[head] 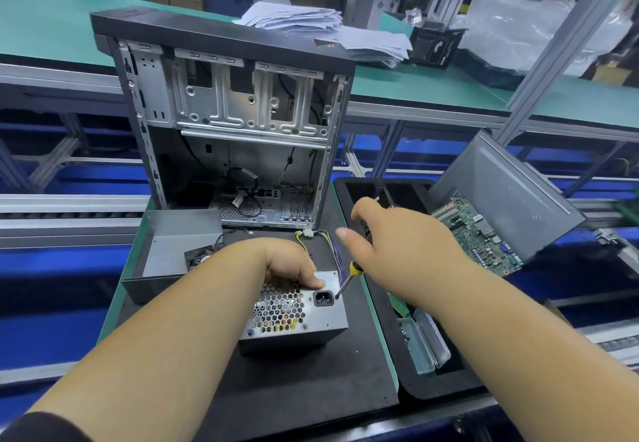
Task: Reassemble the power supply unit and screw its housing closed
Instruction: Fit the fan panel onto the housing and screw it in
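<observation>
The left hand [294,261] grips the top of the power supply [294,317]. The right hand [397,248] hides most of the screwdriver [349,277], and its grip cannot be made out.

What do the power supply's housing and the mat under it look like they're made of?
Power supply housing: looks like bare sheet metal with a dull grey finish; it has a punched honeycomb vent and thin folded edges. Mat: matte black, probably rubber or foam; it shows no glare and carries pale scuffs and specks. The exact kind can't be told.
</observation>
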Action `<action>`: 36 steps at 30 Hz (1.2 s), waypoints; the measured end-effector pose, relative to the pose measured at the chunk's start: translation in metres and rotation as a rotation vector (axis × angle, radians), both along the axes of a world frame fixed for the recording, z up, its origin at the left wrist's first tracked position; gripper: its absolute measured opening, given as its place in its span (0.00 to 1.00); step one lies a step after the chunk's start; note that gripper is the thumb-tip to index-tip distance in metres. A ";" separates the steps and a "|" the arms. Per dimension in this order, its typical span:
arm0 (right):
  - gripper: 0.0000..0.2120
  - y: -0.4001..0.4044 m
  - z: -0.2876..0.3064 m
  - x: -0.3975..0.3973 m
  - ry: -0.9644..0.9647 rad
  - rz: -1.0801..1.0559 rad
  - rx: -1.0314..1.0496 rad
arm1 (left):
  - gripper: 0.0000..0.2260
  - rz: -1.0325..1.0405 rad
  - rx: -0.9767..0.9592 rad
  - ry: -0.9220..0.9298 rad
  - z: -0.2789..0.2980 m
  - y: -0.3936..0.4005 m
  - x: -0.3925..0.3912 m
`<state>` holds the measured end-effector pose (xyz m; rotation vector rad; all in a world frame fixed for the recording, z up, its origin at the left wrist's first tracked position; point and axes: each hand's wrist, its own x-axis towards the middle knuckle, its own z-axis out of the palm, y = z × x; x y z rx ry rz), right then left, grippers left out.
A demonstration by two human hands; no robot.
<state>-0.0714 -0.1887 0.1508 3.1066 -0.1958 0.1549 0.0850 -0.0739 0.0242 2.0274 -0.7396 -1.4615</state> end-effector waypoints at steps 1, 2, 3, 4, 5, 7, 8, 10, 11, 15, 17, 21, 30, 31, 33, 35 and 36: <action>0.15 -0.002 0.002 0.000 0.012 0.011 0.086 | 0.13 0.002 0.001 -0.004 0.000 0.000 0.000; 0.17 -0.003 0.004 0.000 0.030 0.026 0.155 | 0.12 0.003 0.001 -0.010 0.000 0.000 -0.001; 0.18 -0.005 0.005 0.000 0.053 0.042 0.189 | 0.11 0.005 0.000 -0.013 0.000 0.000 -0.001; 0.18 -0.005 0.005 -0.001 0.054 0.051 0.178 | 0.11 0.004 -0.001 -0.012 0.001 0.000 -0.001; 0.15 -0.004 0.005 0.000 0.040 0.042 0.126 | 0.11 0.003 -0.003 -0.013 0.001 0.000 0.000; 0.15 -0.002 0.003 -0.001 0.021 -0.018 -0.027 | 0.11 0.004 -0.005 -0.015 0.001 0.000 0.000; 0.17 -0.002 0.001 -0.002 0.013 -0.034 -0.068 | 0.11 0.010 -0.005 -0.009 0.001 0.000 0.000; 0.14 -0.003 0.000 -0.004 0.003 -0.018 0.018 | 0.11 0.025 -0.007 0.010 0.001 0.000 -0.001; 0.12 -0.004 0.002 -0.005 0.011 0.005 0.107 | 0.11 0.030 -0.007 0.016 0.001 0.000 -0.001; 0.15 0.000 0.004 -0.005 0.012 0.077 0.096 | 0.11 0.036 -0.018 0.022 0.002 0.000 -0.002; 0.17 0.001 0.001 -0.006 -0.019 0.027 -0.060 | 0.10 0.031 -0.019 0.017 0.003 0.001 -0.002; 0.13 -0.001 0.000 -0.008 -0.025 0.065 0.111 | 0.10 0.036 -0.014 0.030 0.003 0.001 -0.004; 0.14 -0.002 0.000 -0.011 -0.010 0.034 0.066 | 0.06 0.020 -0.001 0.010 0.005 0.001 -0.005; 0.14 -0.002 0.001 -0.011 -0.008 0.059 0.126 | 0.07 0.016 0.000 0.010 0.005 0.001 -0.004; 0.16 -0.002 0.003 -0.011 -0.010 0.092 0.140 | 0.07 0.015 0.000 0.012 0.005 0.001 -0.004; 0.14 -0.001 0.002 -0.010 -0.028 0.056 0.018 | 0.07 0.015 -0.001 0.011 0.005 0.002 -0.004; 0.16 -0.001 0.001 -0.010 -0.033 0.024 -0.040 | 0.07 0.011 -0.001 0.009 0.005 0.002 -0.004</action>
